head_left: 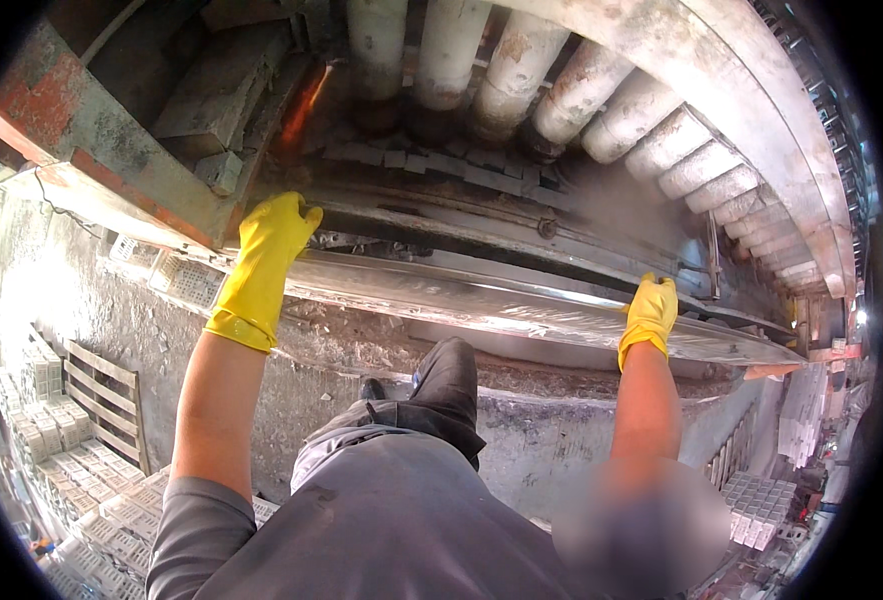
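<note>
A long glass sheet (pixel 521 300), judged heavy, rigid, slippery and fragile, is gripped at opposite ends by the left hand (pixel 266 250) and right hand (pixel 649 312), both closed on its far edge below the rollers (pixel 561 90).

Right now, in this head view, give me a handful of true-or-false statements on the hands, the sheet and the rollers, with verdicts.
1. Both hands wear yellow gloves. True: the left hand and right hand are both gloved in yellow.
2. The right hand rests on the long shiny sheet. True: it lies on the sheet's right part.
3. The left hand holds a brick. False: it is at the sheet's far edge, holding no brick.
4. The rollers above the sheet are bright blue. False: they are dusty white and grey.
5. Stacked crates lie far below on the left. True.
</note>
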`<state>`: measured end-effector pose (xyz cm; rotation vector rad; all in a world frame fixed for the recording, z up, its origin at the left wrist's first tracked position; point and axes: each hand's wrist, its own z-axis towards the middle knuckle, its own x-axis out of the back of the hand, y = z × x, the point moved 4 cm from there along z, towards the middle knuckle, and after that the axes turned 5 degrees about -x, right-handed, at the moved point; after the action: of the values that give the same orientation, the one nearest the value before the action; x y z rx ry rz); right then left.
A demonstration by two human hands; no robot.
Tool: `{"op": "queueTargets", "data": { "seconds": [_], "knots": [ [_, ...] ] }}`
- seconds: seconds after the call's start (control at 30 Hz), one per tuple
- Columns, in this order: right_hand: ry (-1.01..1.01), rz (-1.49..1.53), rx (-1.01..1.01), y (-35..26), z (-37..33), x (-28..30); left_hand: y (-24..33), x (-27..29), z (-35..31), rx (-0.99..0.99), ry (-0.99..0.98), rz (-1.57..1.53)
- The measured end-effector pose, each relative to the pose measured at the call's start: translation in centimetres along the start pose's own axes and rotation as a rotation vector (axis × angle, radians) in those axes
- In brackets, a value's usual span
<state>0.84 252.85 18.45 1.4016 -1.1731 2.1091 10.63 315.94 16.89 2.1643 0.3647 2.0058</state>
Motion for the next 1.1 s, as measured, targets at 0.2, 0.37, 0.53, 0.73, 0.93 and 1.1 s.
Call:
{"op": "queueTargets", "data": {
  "seconds": [0.2,0.37,0.53,0.73,0.93,1.1],
  "knots": [
    [0.091,-0.068,0.096,1.1,0.7,-0.6,0.2,0.0,0.1,0.007,-0.028,0.000],
    [-0.044,0.072,-0.043,-0.9,-1.0,0.6,-0.3,-0.3,0.1,0.011,-0.005,0.010],
    [-0.019,0.035,-0.033,0.2,-0.4,0.3,-0.1,-0.4,-0.1,0.008,0.005,0.013],
    [-0.040,0.053,-0.066,-0.5,-0.9,0.6,-0.3,-0.5,0.1,0.000,0.009,0.017],
    [-0.050,0.007,-0.083,-0.9,-1.1,1.1,-0.3,-0.7,0.1,-0.016,0.029,0.026],
    [-0.013,-0.025,-0.030,0.4,0.0,0.2,-0.4,-0.7,0.1,-0.025,0.036,0.031]
  ]
}}
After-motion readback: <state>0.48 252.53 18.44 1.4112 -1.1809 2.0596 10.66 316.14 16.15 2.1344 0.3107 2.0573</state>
